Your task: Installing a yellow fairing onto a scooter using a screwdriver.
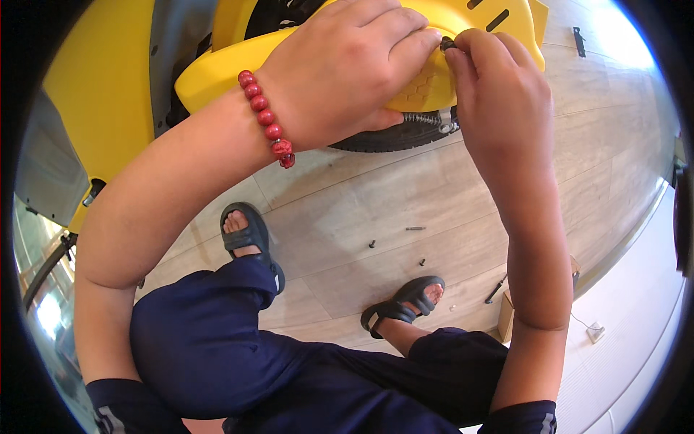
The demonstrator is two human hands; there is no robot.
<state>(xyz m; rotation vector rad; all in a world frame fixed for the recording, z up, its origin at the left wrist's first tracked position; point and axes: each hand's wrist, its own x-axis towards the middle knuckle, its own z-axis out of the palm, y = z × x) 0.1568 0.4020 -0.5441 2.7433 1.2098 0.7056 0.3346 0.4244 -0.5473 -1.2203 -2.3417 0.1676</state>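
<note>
A yellow plastic cover [424,88] with a honeycomb pattern sits above a black-tyred wheel [390,137]. My left hand [347,72] lies across this cover, closed around it, with the thumb showing at its lower edge. Its index finger reaches a small black fastener [447,44] at the cover's top. From the right, my right hand [502,87] pinches that fastener between thumb and forefinger. The fingertips partly hide it, so I cannot tell its exact kind. A red bead bracelet [265,116] circles my left wrist.
Below the cover a coil spring [423,118] shows beside the wheel. On the wood-look floor lie two small black screws [372,244], a thin metal pin [415,228], a black tool [496,288] and a black bracket [579,42]. A yellow panel [101,87] stands at left.
</note>
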